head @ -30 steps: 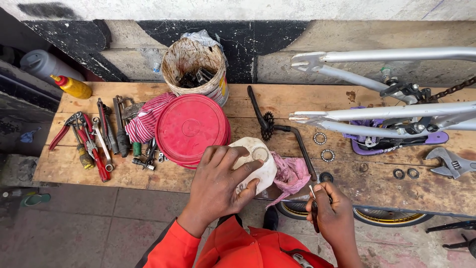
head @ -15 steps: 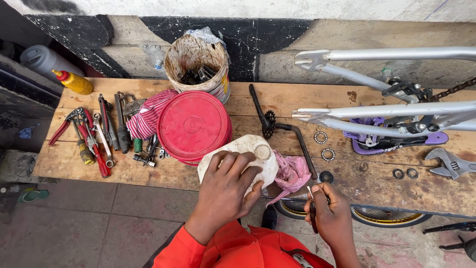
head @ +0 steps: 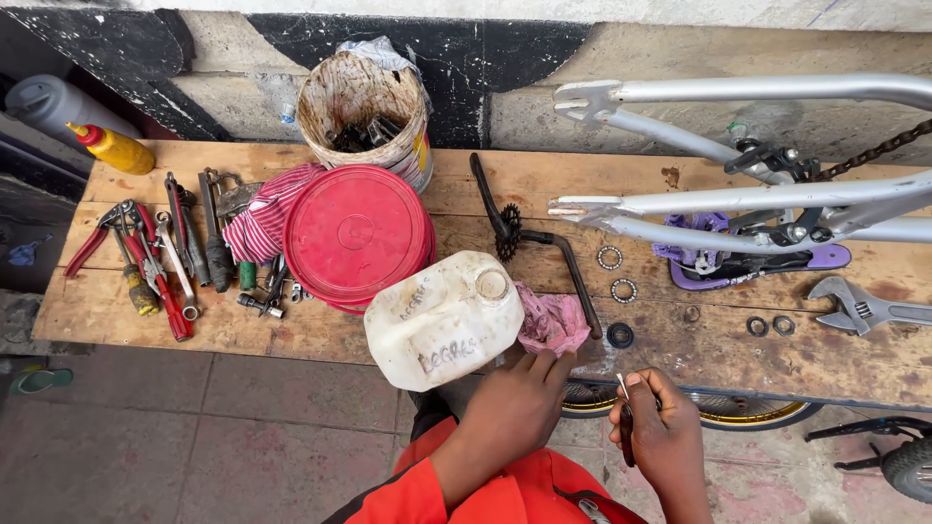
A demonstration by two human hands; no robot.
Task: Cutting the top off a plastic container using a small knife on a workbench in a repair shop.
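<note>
Left hand [head: 510, 408] rests loose-fingered against the white jug [head: 444, 317] on the tabletop [head: 291, 335]; right hand [head: 660, 437] pinches a small dark tool [head: 627, 427].

Even, diffuse daylight from above; exposure bright without harsh contrast. Shadows are soft and short, lying close under the round red plastic lid [head: 355, 234] and the white plastic jug [head: 445, 319]. Mild sheen marks the silver metal bicycle frame tubes [head: 777, 89] and a pale highlight sits on the lid's centre; no blown-out glare. The worn wooden plank bench [head: 291, 335] is in sharp focus. Wide-angle distortion bows the bench edges and the painted wall toward the corners. The left hand [head: 515, 408] and right hand [head: 660, 437] appear slightly soft.
</note>
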